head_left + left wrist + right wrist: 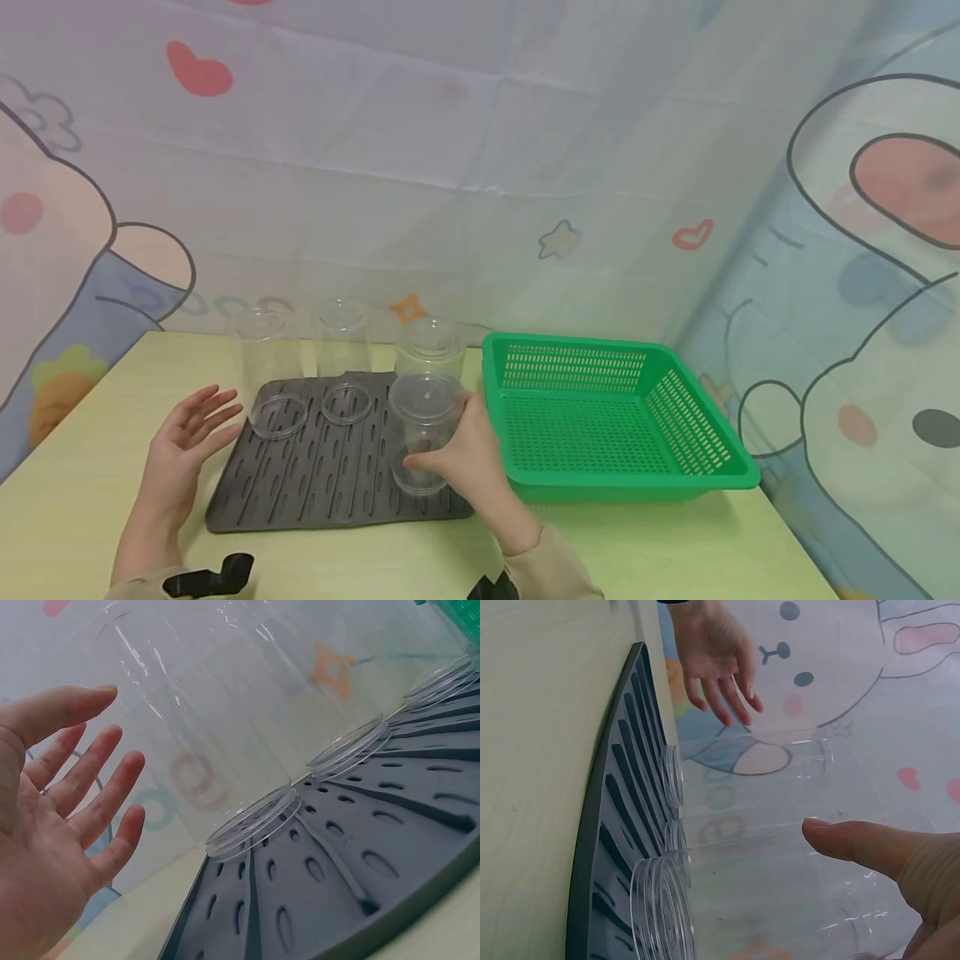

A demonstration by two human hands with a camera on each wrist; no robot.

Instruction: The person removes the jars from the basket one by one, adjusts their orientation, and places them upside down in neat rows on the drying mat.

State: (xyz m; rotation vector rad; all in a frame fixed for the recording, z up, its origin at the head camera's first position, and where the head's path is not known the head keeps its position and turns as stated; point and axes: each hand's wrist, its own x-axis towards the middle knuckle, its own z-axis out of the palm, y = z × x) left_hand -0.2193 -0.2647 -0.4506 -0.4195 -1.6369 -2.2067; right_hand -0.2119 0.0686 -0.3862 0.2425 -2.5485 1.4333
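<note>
Several clear cylindrical jars stand rim-down on a grey ribbed drying mat [330, 492]. My right hand [476, 458] grips the near right jar [426, 400], thumb on its near side; some fingers are hidden behind it. The right wrist view shows that jar's ringed rim [662, 911] at the mat. To the left, my left hand [182, 433] is raised with spread fingers, holding nothing. Closest to it is the left jar [270, 367], apart from the fingertips in the left wrist view. A middle jar [343, 346] and a rear right jar [431, 337] stand behind.
A green plastic basket [600, 481] with mesh walls sits right of the mat, close to my right hand. The pale wooden table [352, 562] ends at a printed cloth backdrop [465, 183] behind the jars.
</note>
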